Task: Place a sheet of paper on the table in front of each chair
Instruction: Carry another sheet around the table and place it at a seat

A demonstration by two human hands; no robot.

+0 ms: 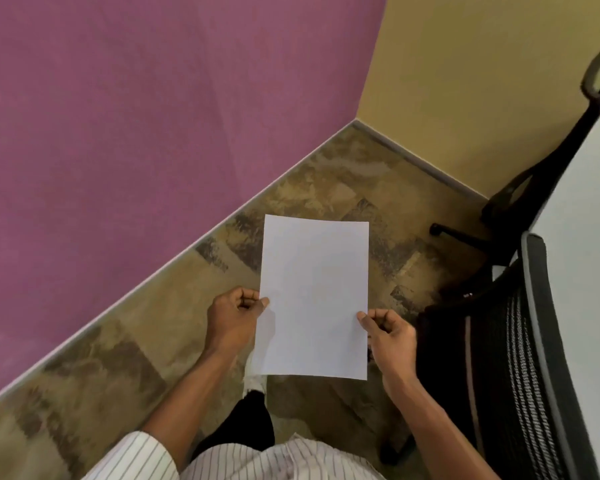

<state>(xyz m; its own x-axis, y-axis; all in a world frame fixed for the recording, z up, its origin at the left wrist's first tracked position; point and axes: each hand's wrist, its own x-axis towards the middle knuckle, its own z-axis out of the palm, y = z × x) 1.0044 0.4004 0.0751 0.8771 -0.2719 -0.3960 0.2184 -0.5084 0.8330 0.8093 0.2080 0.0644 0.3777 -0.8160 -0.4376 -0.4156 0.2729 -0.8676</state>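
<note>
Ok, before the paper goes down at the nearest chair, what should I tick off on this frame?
1. Paper held by both hands: ok, left hand and right hand pinch opposite edges.
2. Paper flat, uncreased: ok.
3. One sheet only: cannot tell.
4. Chair within reach: ok, just right of the person.
5. Table facing the person: not ok, at the frame's right edge.
6. Spot before the chair free: cannot tell, mostly out of view.

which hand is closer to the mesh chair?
Right. The right hand pinches the paper's right edge, just beside the mesh chair. The left hand pinches the left edge, on the paper's far side from the chair.
</note>
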